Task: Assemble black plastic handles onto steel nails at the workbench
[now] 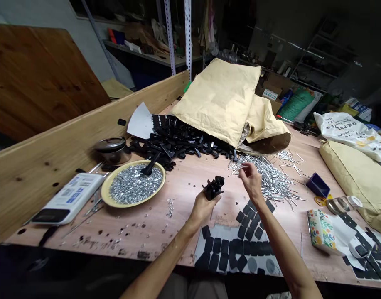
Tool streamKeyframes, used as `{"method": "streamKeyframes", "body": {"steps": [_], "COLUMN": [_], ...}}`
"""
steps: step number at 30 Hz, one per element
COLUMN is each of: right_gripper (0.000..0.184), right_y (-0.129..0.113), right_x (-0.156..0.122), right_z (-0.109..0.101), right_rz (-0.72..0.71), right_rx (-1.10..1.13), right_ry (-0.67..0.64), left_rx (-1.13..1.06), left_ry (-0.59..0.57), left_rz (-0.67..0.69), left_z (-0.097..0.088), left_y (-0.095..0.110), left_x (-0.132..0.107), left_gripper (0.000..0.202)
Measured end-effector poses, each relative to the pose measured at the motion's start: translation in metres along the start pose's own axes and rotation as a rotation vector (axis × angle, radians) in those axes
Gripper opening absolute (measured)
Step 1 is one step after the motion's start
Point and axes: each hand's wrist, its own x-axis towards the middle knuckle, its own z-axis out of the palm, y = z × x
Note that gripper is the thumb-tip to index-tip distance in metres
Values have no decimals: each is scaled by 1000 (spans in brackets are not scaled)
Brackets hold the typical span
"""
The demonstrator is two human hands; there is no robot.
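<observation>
My left hand (203, 207) is wrapped round a small bundle of black plastic parts (214, 187), which stick up above the fingers. To its right, my right hand (251, 179) is raised with thumb and fingers pinched together; whatever they hold, if anything, is too small to make out. Just beyond that hand spreads a loose pile of thin metal rods (273, 178). More black plastic parts (180, 143) lie heaped farther back, partly beneath a large paper sack (221, 99). Below both hands, black rounded pads (224, 246) sit in rows on a pale sheet.
A yellow bowl (106, 198) of small metal pieces, with a black scoop (150, 164) in it, stands left. Near it are a white device (70, 197) and a lidded metal pot (113, 150). Rightward are a blue bin (317, 185), a clear jar (340, 205) and a flowered tissue box (323, 232).
</observation>
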Motion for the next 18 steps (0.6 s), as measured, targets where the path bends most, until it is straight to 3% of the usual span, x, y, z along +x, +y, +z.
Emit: {"method": "streamKeyframes", "body": {"steps": [3, 5, 7, 11, 18], "right_gripper": [42, 49, 44, 32, 29], "right_y": [-35, -54, -65, -68, -69], "right_x": [-17, -27, -34, -39, -47], "right_z": [-13, -15, -14, -12, -16], "right_rz": [-22, -77, -118, -123, -130], "right_rx": [360, 429, 413, 367, 390], "right_ry": [19, -46, -87, -55, 84], "left_rx": [55, 67, 90, 152, 248], "left_ry": [-19, -34, -43, -34, -39], "left_rz": [4, 23, 46, 80, 117], "left_z": [6, 11, 15, 15, 12], "left_y": [0, 2, 5, 11, 11], "left_x": [-3, -8, -13, -19, -19], "left_gripper": [15, 17, 19, 21, 21]}}
